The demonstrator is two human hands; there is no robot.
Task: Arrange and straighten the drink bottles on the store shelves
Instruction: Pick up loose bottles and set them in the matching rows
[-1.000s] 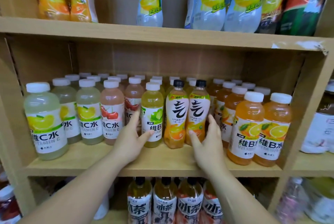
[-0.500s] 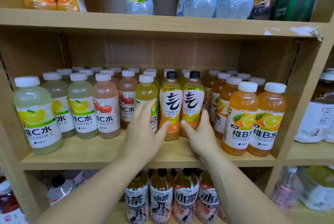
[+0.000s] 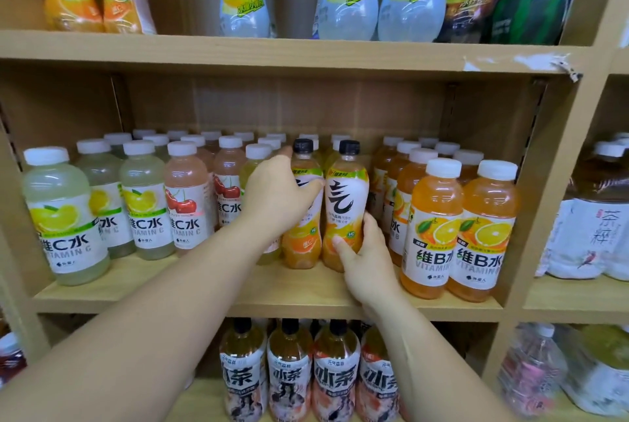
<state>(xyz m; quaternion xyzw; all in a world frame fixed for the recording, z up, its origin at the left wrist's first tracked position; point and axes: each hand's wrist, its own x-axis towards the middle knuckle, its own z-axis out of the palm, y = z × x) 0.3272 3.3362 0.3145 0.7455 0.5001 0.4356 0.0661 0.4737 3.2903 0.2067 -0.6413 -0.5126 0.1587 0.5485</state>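
Two black-capped bottles stood side by side at the middle of the middle shelf (image 3: 272, 299), set back from its front edge, and each hand was on one. The left hand (image 3: 279, 197) wrapped the upper body of the left black-capped bottle (image 3: 303, 244), its fingers closed round the label. The right hand (image 3: 366, 258) held the right black-capped bottle (image 3: 345, 203) low down, thumb on the front and fingers curled behind, so closed on it too. Both bottles looked upright, touching or nearly so.

Risk, as I judged it, lay in the crowding. White-capped vitamin bottles (image 3: 185, 203) pressed close on the left and the orange vitamin bottles (image 3: 430, 234) stood just beside the right hand. A sideways shove or a turning wrist could knock a neighbour and topple a row. The low grip on the right bottle could let its top tip.
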